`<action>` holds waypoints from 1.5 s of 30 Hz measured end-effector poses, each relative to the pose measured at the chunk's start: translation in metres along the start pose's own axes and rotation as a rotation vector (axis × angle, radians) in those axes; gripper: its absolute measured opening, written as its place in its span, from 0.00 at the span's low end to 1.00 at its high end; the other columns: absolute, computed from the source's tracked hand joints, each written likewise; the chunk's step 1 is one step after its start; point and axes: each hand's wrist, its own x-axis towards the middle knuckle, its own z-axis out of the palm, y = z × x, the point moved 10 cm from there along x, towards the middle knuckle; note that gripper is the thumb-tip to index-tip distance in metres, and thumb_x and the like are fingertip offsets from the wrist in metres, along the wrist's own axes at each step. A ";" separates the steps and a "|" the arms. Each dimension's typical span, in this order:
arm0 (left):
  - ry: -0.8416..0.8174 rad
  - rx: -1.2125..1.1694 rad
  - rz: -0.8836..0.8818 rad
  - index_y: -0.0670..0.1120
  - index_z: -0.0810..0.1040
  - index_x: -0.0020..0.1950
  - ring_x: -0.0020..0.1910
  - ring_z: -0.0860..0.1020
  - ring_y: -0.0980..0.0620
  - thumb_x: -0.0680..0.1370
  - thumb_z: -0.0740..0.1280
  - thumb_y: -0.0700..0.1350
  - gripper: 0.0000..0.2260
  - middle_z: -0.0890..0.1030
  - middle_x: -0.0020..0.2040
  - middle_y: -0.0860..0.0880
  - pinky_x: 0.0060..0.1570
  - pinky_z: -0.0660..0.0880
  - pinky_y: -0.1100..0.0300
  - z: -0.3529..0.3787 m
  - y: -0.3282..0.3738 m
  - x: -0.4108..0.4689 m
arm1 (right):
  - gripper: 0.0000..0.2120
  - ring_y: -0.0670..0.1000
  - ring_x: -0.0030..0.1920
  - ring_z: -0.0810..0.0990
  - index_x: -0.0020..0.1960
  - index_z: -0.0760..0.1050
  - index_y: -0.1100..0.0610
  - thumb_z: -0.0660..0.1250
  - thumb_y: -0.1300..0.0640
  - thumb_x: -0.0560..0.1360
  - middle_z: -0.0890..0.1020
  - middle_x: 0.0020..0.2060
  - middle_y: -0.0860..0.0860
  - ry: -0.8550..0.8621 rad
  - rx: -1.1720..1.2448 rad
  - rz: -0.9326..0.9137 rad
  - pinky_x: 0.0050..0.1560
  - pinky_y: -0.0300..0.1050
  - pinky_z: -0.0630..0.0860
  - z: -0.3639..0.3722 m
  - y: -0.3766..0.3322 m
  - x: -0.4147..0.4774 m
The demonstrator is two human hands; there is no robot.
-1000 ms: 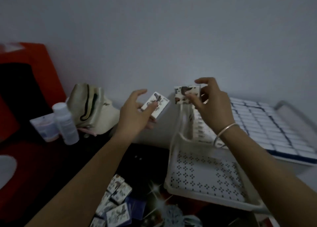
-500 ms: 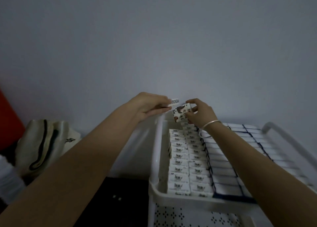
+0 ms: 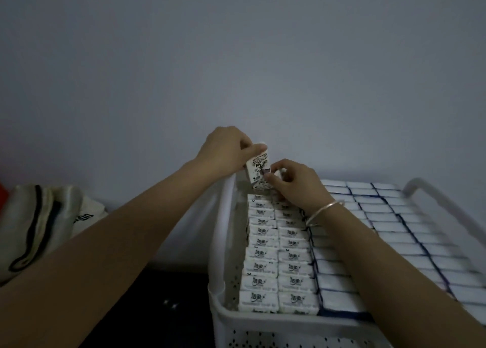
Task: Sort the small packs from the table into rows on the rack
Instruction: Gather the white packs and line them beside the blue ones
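Your left hand (image 3: 223, 150) holds one small pack (image 3: 259, 170) up in the air, over the far left corner of the white rack (image 3: 221, 255). The pack stands on its short end, so its long side runs up and down. It leans a little, with the top tipped to the right. Its picture side faces you. Your left fingers (image 3: 252, 150) are pinched on the top left part of the pack.

Your right hand (image 3: 294, 182) sits just to the right of the pack and lower down. Its fingers are curled in tight at the pack's right edge, and something small and white shows between them. You can't tell if it is a second pack. A thin bangle (image 3: 324, 210) goes round your right wrist.

Below the pack, two rows of packs (image 3: 276, 253) with dark writing fill the left side of the rack. Plain white packs (image 3: 399, 232) with dark blue lines between them fill the right side. They all lie flat, side by side.

A pale bag (image 3: 39, 229) with dark stripes sits to the left, on the dark tabletop (image 3: 168, 308).
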 end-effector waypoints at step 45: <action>0.117 -0.453 -0.215 0.50 0.83 0.51 0.54 0.78 0.58 0.77 0.58 0.32 0.18 0.82 0.52 0.53 0.53 0.71 0.70 -0.018 -0.020 -0.086 | 0.24 0.57 0.61 0.72 0.67 0.72 0.54 0.58 0.68 0.73 0.74 0.60 0.56 -0.045 -0.366 -0.197 0.56 0.50 0.72 0.011 -0.026 -0.011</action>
